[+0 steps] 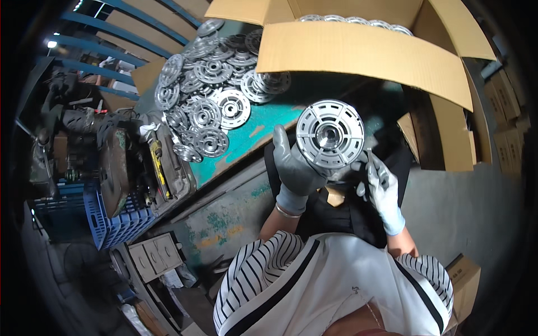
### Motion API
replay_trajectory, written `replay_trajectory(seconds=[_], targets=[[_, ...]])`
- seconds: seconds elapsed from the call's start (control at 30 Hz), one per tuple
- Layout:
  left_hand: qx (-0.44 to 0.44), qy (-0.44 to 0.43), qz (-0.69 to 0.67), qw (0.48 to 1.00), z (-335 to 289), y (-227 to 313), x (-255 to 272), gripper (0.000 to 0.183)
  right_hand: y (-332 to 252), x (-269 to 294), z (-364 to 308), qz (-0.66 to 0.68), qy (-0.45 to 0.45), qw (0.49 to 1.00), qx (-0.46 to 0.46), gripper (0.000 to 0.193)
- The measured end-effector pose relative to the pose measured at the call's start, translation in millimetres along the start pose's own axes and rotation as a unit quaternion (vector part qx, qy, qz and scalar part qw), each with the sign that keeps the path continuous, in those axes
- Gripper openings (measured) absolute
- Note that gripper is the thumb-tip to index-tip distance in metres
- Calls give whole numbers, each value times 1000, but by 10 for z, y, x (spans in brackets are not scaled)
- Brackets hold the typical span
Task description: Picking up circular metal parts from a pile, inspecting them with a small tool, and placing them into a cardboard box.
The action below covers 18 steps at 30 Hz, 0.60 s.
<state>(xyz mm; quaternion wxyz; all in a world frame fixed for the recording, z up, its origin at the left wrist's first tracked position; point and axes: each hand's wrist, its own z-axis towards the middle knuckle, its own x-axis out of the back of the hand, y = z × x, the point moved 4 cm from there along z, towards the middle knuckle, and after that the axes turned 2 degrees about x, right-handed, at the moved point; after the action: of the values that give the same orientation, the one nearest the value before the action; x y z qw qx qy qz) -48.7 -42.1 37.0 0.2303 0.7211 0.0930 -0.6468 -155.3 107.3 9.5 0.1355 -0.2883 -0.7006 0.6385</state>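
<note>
A round slotted metal disc (336, 112) with a raised hub faces up in front of me. My left hand (296, 171), in a grey-coated glove, is closed on its left and lower edge, with the thumb up along the side. At the disc's lower right, my right hand (383, 189), gloved in white and grey, pinches a slim, short tool (369, 155) that stands roughly upright. Its exact kind is too small to tell. Beyond my left hand, a heap of similar metal discs (213, 71) lies on the green workbench (252, 124).
An open cardboard box (364, 47) with a row of discs inside stands at the far side, its flap overhanging the bench. Metal machinery and a yellow tool (158, 162) sit on the left, above a blue plastic crate (115, 224). A carton (465, 283) is at lower right.
</note>
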Motion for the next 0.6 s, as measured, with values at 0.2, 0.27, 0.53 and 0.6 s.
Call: replay_trajectory(seconds=[0.2,0.27,0.53,0.6], targets=[[15,-92,-96,991,-71,2,113,85,-18,-53,-84,20,59,998,-13,37],[23,-87,-136,987,-93,-4,150,88,-44,-71,-109,-6,63,998,-12,37],[25,-30,-118,992,-123,-13,183,81,-65,-85,-111,-46,52,998,12,37],[26,-29,-127,991,-119,-16,170,81,-52,-89,-114,-25,50,998,12,37]])
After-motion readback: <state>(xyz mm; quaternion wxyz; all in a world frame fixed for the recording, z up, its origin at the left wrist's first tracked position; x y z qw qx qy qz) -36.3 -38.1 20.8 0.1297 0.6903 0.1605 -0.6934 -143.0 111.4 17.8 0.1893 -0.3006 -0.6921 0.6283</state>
